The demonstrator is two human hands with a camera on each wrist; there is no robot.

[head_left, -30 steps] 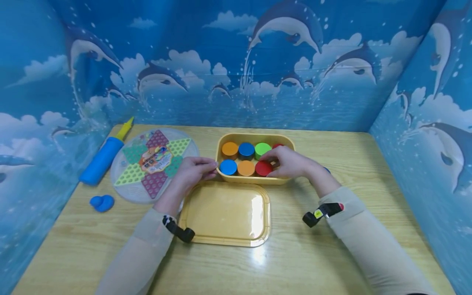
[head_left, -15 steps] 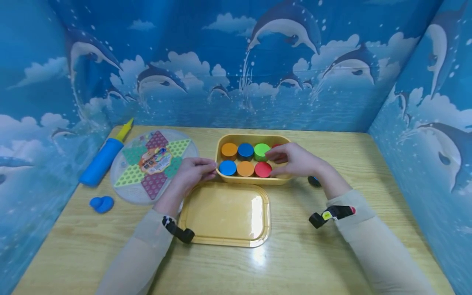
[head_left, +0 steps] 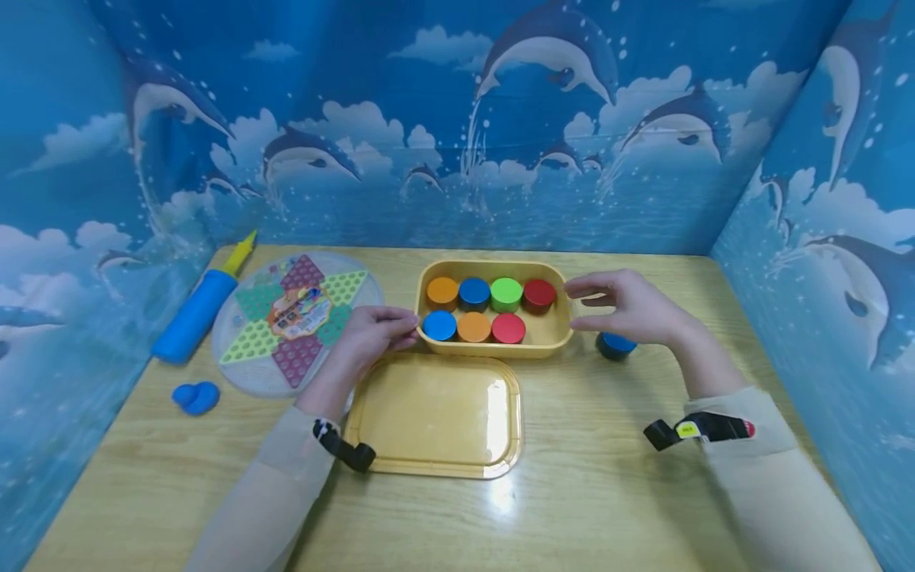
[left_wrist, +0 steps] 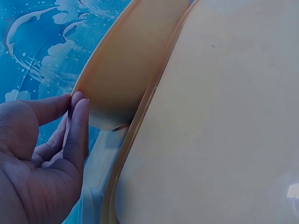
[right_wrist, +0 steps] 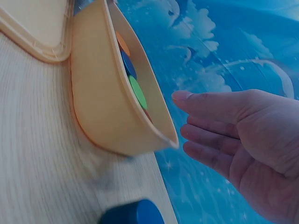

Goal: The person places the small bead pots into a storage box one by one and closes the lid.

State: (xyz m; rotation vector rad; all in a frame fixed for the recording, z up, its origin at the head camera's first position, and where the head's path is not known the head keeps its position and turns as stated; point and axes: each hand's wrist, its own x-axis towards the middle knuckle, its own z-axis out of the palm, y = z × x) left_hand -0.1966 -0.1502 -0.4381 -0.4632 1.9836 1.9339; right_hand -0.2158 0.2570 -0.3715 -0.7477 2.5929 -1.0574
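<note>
A yellow plastic box holds two rows of round tubs with orange, blue, green and red tops, among them a dark red tub at the back right and a brighter red tub in front. My left hand pinches the box's left rim between thumb and fingertips, which shows closely in the left wrist view. Just off the box's right end, my right hand has its fingers extended and holds nothing. Below that hand a blue-topped tub stands on the table, partly covered by it; the right wrist view shows this blue tub too.
A yellow lid lies flat in front of the box. Left of it are a round Chinese checkers board, a blue pump with a yellow nozzle and a small blue object. Dolphin-print curtains enclose the table.
My right hand has moved right, off the red tubs and out of the box, uncovering the dark red tub and the blue tub outside. The left hand stays at the rim.
</note>
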